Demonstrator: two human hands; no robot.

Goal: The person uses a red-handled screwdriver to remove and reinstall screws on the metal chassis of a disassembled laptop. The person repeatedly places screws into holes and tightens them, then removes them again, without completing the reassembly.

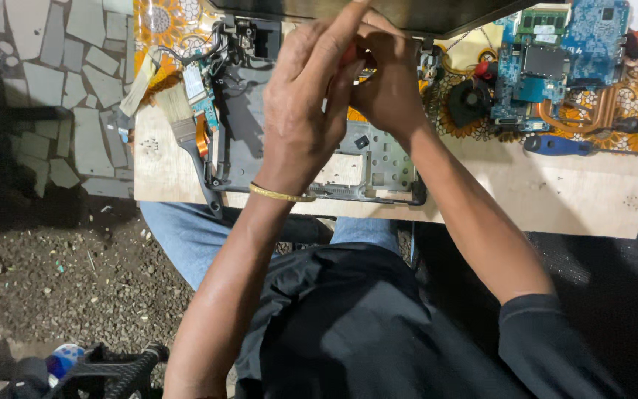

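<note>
Two hands, left [304, 111] and right [389, 81], pressed together (grip contents unclear) above the laptop chassis [378, 166].

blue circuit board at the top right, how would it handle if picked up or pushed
The blue circuit board looks flat and stiff, so it would probably lift as one piece rather than flop. The copper pipe and black fan at its lower edge may make that side heavier. Its exposed parts suggest it is fragile; it lies flat, unlikely to roll.

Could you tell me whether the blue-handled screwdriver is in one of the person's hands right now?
No, the blue-handled screwdriver lies on the wooden board near the blue circuit board, apart from both hands.
</note>
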